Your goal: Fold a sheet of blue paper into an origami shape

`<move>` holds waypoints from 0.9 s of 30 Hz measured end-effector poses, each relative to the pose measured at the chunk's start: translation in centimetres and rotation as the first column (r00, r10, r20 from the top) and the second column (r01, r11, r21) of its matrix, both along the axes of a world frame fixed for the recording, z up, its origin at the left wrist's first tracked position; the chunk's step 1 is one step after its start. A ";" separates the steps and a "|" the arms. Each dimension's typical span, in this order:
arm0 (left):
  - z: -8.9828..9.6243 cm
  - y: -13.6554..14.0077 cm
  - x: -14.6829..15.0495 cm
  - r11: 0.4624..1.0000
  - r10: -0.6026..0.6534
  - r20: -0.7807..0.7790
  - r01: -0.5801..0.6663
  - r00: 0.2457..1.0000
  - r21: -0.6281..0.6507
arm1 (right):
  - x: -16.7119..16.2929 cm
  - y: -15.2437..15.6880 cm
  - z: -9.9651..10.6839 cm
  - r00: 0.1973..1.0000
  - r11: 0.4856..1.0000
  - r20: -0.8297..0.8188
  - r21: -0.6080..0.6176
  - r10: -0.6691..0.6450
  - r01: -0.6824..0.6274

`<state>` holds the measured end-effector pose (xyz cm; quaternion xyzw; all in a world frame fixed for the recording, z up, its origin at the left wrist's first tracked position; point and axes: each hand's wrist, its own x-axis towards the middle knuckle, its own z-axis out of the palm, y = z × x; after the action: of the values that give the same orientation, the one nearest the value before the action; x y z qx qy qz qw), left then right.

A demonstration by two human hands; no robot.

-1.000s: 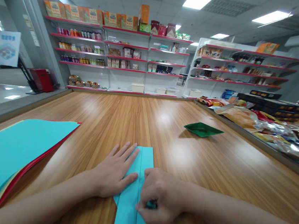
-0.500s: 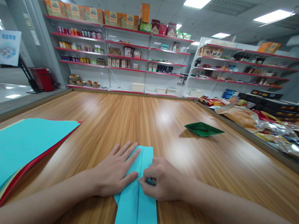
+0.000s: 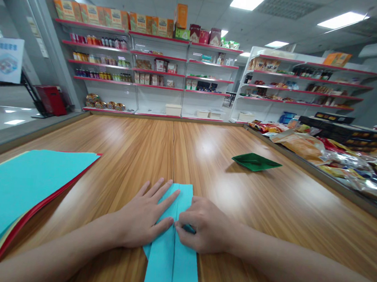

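Cyan folded strip: the long, flat paper strip (image 3: 172, 265) runs from the centre of the frame down to the bottom edge, with a lengthwise line along its middle; it lies under the left hand (image 3: 141, 219) and under the fingertips of the right hand (image 3: 203, 228).
Left hand: palm down with fingers spread, grasping nothing; it rests over the strip's left half, the index fingertip reaching the middle line near the far end and the thumb tip just beside that line.
Right hand: curled into a loose fist over the strip's right half, its thumb-side tips touching down at the middle line, just beside the left thumb.
Paper corner: a small cyan point (image 3: 146, 250) juts out past the strip's left edge, just below the left hand.
Wood-grain worktop: the brown surface (image 3: 123, 152) fills the lower and middle frame.
Sheet stack: cyan paper on top, red and cream edges beneath (image 3: 28, 187), at lower left, apart from the strip.
Green folded paper: a dark, diamond-shaped piece (image 3: 256, 163) right of centre, well beyond the right hand.
Snack packets: a shiny, many-coloured heap (image 3: 302, 146) along the right edge of the frame.
White shelving: red-edged racks (image 3: 104, 89) across the upper frame.
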<state>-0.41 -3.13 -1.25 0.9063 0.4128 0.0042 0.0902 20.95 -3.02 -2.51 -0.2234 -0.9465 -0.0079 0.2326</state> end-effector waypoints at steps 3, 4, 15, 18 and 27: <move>0.3 -0.4 0.1 0.999 -0.048 -0.010 0.048 0.999 -0.021 | 0.1 -0.1 0.0 0.997 0.997 -0.003 -0.012 0.074 -0.074; 0.4 -0.6 0.1 0.997 -0.075 -0.012 0.075 0.997 -0.033 | 0.1 -0.2 0.0 0.993 0.992 -0.003 -0.022 0.122 -0.122; 0.7 -1.2 0.4 0.988 -0.142 -0.010 0.141 0.990 -0.065 | 0.6 0.7 0.2 0.981 0.948 -0.080 -0.257 0.174 -0.189; 0.7 -1.3 0.4 0.989 -0.137 -0.008 0.137 0.990 -0.057 | 0.7 0.8 0.1 0.988 0.957 -0.086 -0.251 0.127 -0.144; 1.2 -1.4 0.5 0.990 -0.123 -0.021 0.122 0.992 -0.072 | 0.5 0.6 0.1 0.996 0.982 -0.046 -0.176 -0.082 0.073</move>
<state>0.13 -4.52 -0.06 0.9262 0.3574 -0.0275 0.1170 21.49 -2.39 -2.44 -0.2798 -0.9276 0.0717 0.2368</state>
